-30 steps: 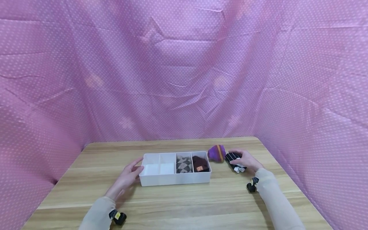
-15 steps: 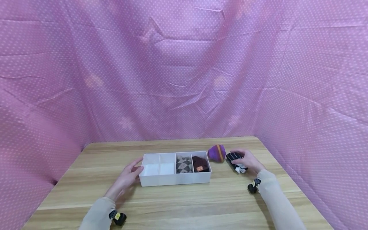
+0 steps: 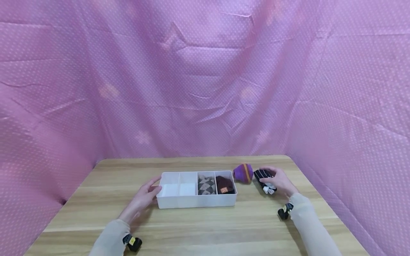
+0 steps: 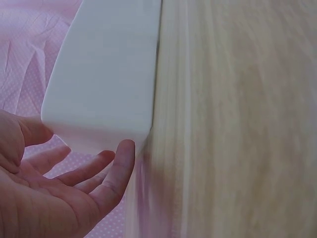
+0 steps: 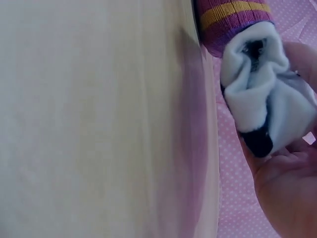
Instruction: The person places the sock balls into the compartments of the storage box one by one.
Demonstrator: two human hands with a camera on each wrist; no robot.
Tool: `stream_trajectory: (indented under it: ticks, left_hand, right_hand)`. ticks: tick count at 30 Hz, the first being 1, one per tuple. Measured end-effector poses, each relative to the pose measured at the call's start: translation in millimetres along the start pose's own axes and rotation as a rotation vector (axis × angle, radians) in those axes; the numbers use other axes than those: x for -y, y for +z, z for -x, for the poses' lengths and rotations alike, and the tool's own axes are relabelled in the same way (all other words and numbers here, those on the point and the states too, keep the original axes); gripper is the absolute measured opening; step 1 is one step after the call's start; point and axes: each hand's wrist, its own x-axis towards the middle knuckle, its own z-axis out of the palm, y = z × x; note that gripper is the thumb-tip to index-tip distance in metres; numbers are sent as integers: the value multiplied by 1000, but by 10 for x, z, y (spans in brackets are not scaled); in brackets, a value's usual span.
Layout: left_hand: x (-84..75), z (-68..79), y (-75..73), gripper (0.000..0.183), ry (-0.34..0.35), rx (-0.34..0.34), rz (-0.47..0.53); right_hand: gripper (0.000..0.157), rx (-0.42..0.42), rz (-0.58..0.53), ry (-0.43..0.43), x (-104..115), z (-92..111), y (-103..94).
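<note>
At the left end of a white divided box [image 3: 196, 202], my left hand [image 3: 145, 196] rests with its fingers spread. In the left wrist view, fingertips of the left hand [image 4: 64, 193] touch the box's end wall [image 4: 99, 136]. On the right, my right hand [image 3: 279, 180] holds a rolled pair of black socks [image 3: 262, 173] with white stripes, thumb on the near side and fingers on the far side. Their bunched white opening [image 5: 252, 79] faces the right wrist camera. A purple rolled pair of socks [image 3: 242, 173] with an orange band lies just left of them.
Grey argyle socks [image 3: 206, 185] fill the box's third compartment from the left, and dark maroon socks [image 3: 225, 184] with an orange label the rightmost one. The two left compartments show bare white floors. Pink dotted cloth [image 3: 198, 89] hangs around the wooden table [image 3: 198, 231].
My right hand has shifted slightly right with the black socks, widening the gap to the purple pair. My left hand stays at the box's end. The head view has tilted a little.
</note>
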Motion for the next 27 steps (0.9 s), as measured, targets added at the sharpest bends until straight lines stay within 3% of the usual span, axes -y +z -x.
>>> stream_trajectory:
  ticks: [12, 20, 27]
  left_hand:
    - [-6, 43, 33, 55, -7, -14, 4]
    - [-9, 47, 56, 56, 5, -10, -23]
    - [-12, 37, 35, 56, -15, -20, -5]
  right_hand:
    - [68, -73, -38, 0, 172, 14, 75]
    - [65, -85, -56, -19, 220, -7, 105]
    - [66, -72, -141, -36, 376, -3, 168]
